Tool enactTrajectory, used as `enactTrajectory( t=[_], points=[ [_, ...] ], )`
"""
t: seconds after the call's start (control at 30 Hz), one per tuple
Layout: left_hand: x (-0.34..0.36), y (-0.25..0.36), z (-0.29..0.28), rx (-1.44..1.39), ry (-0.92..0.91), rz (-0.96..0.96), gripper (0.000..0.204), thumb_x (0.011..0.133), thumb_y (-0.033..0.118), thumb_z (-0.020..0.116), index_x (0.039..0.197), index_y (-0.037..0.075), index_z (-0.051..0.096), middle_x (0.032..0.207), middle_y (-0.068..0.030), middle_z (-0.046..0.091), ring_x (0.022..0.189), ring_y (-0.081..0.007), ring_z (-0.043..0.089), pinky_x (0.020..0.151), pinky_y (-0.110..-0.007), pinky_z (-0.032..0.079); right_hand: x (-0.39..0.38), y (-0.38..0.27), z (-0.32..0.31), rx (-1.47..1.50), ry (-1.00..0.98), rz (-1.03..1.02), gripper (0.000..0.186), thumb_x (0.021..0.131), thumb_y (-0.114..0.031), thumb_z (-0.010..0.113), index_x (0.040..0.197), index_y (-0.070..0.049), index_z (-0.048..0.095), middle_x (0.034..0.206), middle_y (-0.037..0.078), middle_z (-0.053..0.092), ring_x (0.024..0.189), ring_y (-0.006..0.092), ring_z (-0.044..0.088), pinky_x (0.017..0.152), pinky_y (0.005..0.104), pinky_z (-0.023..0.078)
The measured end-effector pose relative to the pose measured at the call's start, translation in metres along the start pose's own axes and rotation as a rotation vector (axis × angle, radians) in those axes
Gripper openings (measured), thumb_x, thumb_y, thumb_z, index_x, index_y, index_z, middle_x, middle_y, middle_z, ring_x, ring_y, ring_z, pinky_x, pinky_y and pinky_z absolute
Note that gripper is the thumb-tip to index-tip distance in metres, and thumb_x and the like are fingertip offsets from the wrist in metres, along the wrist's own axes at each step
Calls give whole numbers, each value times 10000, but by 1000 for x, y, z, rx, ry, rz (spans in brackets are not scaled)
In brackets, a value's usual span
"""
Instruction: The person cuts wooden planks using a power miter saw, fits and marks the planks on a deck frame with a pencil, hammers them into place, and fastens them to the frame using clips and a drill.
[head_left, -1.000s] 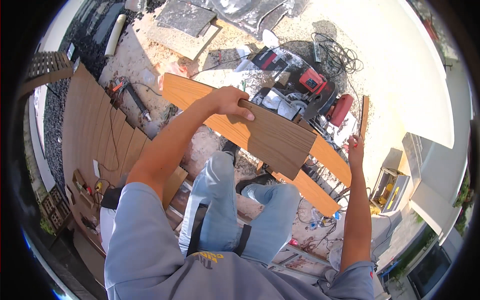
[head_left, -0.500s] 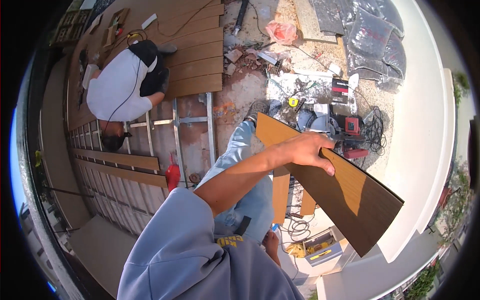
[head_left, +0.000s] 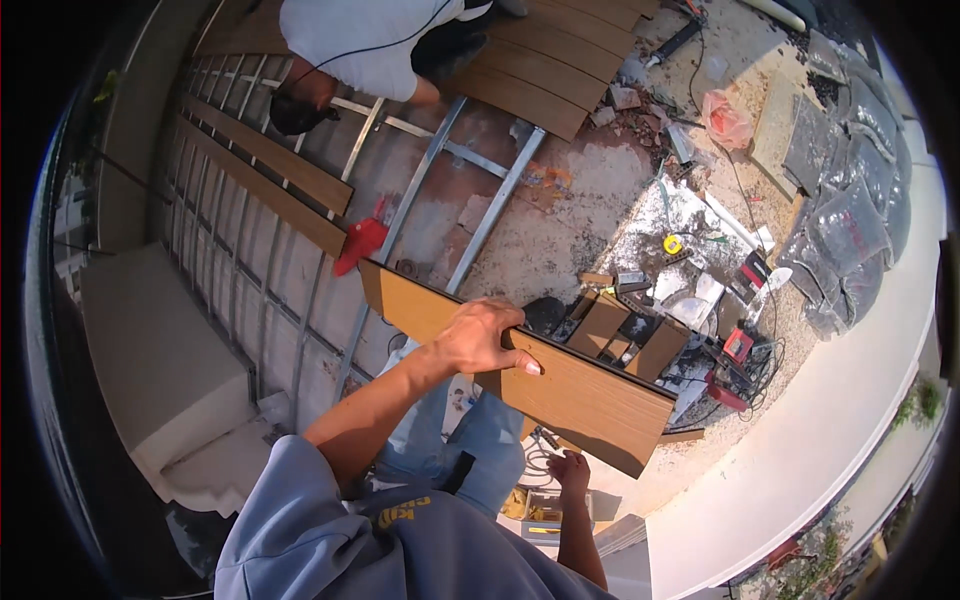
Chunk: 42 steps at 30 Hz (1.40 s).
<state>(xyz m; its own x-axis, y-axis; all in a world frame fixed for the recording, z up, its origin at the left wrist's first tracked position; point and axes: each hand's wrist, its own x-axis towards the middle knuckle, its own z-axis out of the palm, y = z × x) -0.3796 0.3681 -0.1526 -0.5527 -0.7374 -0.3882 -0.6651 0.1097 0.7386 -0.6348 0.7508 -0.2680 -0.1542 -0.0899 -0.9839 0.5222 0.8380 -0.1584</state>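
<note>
A brown wood-look plank (head_left: pixel 590 395) is grasped by its upper edge in the left hand (head_left: pixel 485 340), the thumb pressed on the near face; it is held up slantwise, reaching out to both sides of that hand. Below the plank, the right hand (head_left: pixel 570 472) is seen near a grey toolbox (head_left: pixel 545 512), its fingers partly curled; whether anything is held there cannot be told. The work is judged to be partly done: beyond the left hand, a run of laid boards (head_left: pixel 540 60) is seen side by side, while to that hand's left much of the metal frame (head_left: pixel 500 205) is bare, with only two planks (head_left: pixel 300 174) resting across it. The held plank is not yet set down. The fingers behind it are hidden, as is part of the ground beneath. Above the left hand, a co-worker in a white shirt (head_left: pixel 360 35) is cut off by the upper edge, and that person's hands cannot be made out. Beyond the plank's right end, a red power tool (head_left: pixel 738 345) is lost among clutter.
</note>
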Motion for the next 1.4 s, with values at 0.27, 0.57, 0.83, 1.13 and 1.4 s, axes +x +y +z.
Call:
enactTrajectory(
  t=[0.27, 0.57, 0.83, 1.13, 1.4],
  points=[
    [-164, -86, -62, 68, -146, -920, 926, 717, 887, 589, 925, -1, 745, 867, -197, 728, 902, -355, 714, 854, -440, 530, 3, -89, 32, -276, -74, -134, 304, 1025, -303, 579, 1163, -32, 568, 975, 140, 733, 836, 225, 731, 735, 313, 602],
    [-356, -164, -30, -750, 223, -1224, 848, 892, 742, 581, 1082, -72, 725, 985, -170, 731, 914, -248, 675, 851, -383, 510, 5, -85, 24, -455, 107, -22, 263, 1030, -237, 557, 1193, -31, 562, 965, 189, 740, 808, 268, 745, 700, 345, 621],
    [-470, -250, 9, -1512, 752, -1268, 550, 1054, 468, 522, 1327, 0, 612, 1227, -56, 678, 1086, -171, 626, 959, -323, 482, -40, -76, 144, -748, 157, 68, 238, 1020, -208, 566, 1157, -14, 556, 924, 211, 739, 762, 294, 745, 667, 355, 624],
    [-560, -373, -27, -1982, 814, -1058, 555, 994, 651, 477, 987, 118, 632, 740, -49, 594, 649, -200, 585, 578, -329, 472, -66, -46, 374, -1527, 96, 51, 208, 991, -208, 603, 1053, -10, 622, 849, 136, 736, 703, 225, 745, 625, 344, 609],
    [-598, -429, -65, -2246, 965, -1425, 539, 1011, 649, 441, 811, 160, 550, 598, -12, 501, 505, -170, 483, 441, -283, 383, -132, -50, 669, -1417, -133, -470, 172, 1029, -174, 558, 1065, -16, 617, 866, 151, 731, 775, 245, 735, 668, 362, 582]
  ],
)
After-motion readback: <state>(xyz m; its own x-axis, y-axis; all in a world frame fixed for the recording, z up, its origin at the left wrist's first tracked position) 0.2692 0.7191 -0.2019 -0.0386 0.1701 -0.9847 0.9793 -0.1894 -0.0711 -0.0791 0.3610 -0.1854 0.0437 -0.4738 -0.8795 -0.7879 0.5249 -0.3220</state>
